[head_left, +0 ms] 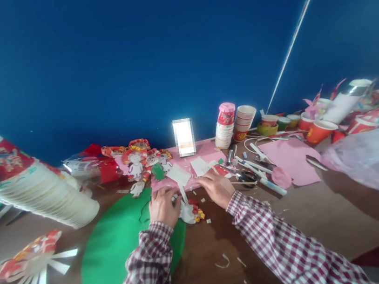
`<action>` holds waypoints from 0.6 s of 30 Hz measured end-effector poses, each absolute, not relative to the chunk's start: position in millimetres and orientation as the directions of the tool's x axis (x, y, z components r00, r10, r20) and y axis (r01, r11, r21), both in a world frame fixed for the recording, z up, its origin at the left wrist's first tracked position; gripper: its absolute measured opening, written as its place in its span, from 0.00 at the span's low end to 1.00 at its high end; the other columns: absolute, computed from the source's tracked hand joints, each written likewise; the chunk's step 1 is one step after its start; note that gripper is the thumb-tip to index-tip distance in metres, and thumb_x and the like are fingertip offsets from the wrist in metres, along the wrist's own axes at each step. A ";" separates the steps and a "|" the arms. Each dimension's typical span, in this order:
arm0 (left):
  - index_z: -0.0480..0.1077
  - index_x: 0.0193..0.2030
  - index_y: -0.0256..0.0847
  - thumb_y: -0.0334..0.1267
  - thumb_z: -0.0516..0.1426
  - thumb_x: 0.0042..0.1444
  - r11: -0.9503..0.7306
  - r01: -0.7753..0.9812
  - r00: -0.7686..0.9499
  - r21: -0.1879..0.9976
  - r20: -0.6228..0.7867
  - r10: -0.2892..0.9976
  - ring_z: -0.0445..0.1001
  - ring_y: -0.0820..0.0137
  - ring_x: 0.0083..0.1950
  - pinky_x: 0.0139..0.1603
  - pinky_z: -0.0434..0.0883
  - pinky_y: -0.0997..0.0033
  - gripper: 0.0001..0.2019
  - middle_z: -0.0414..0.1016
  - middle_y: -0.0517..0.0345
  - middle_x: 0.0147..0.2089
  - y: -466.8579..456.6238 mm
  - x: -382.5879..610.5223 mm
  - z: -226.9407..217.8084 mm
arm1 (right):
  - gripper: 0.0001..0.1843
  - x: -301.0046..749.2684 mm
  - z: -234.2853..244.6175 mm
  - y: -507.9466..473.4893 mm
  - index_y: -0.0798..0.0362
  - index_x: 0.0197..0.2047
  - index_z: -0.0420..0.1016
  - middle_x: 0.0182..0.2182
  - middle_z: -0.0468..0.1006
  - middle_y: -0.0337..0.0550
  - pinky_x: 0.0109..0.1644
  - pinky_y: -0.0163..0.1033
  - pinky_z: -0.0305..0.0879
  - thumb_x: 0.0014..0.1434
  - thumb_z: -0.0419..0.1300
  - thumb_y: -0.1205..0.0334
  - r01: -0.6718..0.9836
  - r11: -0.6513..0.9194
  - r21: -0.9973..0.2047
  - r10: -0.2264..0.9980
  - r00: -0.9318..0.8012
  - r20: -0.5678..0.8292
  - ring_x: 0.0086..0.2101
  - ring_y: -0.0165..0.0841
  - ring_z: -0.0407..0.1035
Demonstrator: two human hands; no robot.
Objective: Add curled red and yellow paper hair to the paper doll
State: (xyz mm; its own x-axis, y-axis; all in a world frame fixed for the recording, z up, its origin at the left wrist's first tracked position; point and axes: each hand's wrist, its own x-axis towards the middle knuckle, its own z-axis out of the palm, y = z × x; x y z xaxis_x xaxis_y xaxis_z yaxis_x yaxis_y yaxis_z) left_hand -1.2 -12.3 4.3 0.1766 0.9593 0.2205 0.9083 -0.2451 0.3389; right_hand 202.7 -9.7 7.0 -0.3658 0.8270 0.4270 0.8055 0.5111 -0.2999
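Note:
My left hand (164,206) rests over the upper edge of a green paper sheet (114,256), fingers spread and thumb apart. Beside its thumb stands a narrow white paper strip (182,193). A white paper cutout with a red and yellow edge (188,212) lies just below. My right hand (218,187) reaches to the near edge of a pink sheet (207,148), its fingertips drawn together; whatever they pinch is too small to make out. White paper pieces (179,175) and a green cutout (157,172) lie on the pink sheet between and beyond the hands.
A tilted paper cup stack (40,182) is at left, by a cup cut into strips (37,264). Printed cutouts (136,161) are piled at back left. Scissors (247,177), markers (269,186), pink paper (294,160) and cups (322,131) lie right. Scraps dot the table (206,262).

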 end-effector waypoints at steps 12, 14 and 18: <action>0.73 0.37 0.50 0.49 0.56 0.46 -0.243 0.892 0.169 0.380 0.216 0.962 0.59 0.58 0.52 0.51 0.51 0.53 0.13 0.70 0.56 0.46 -25.4 19.4 14.7 | 0.13 193.1 2.1 -15.0 0.48 0.46 0.69 0.40 0.72 0.41 0.45 0.36 0.61 0.60 0.48 0.66 0.756 0.543 -0.365 0.812 -0.362 0.457 0.42 0.32 0.65; 0.73 0.37 0.50 0.48 0.56 0.46 -0.242 0.886 0.170 0.395 0.209 0.963 0.60 0.58 0.51 0.50 0.52 0.54 0.12 0.71 0.57 0.45 -25.3 19.4 12.2 | 0.12 189.9 1.0 -16.6 0.49 0.44 0.70 0.39 0.73 0.42 0.44 0.36 0.62 0.59 0.49 0.65 0.745 0.563 -0.357 0.801 -0.388 0.456 0.41 0.32 0.65; 0.74 0.35 0.50 0.45 0.57 0.44 -0.272 0.864 0.202 0.423 0.202 0.958 0.61 0.58 0.50 0.49 0.54 0.56 0.11 0.71 0.58 0.45 -22.7 17.6 5.4 | 0.12 186.4 0.0 -18.7 0.49 0.44 0.70 0.37 0.74 0.41 0.41 0.35 0.63 0.59 0.50 0.65 0.739 0.578 -0.346 0.795 -0.415 0.442 0.38 0.31 0.66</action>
State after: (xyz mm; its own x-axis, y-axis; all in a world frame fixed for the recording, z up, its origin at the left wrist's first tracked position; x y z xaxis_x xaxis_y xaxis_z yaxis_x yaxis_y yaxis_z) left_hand 17.6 -22.7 5.4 0.2023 0.9582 0.2025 0.8644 -0.2719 0.4230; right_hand 186.4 -18.7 0.0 -0.4149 0.7954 0.4418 0.7391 0.5778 -0.3463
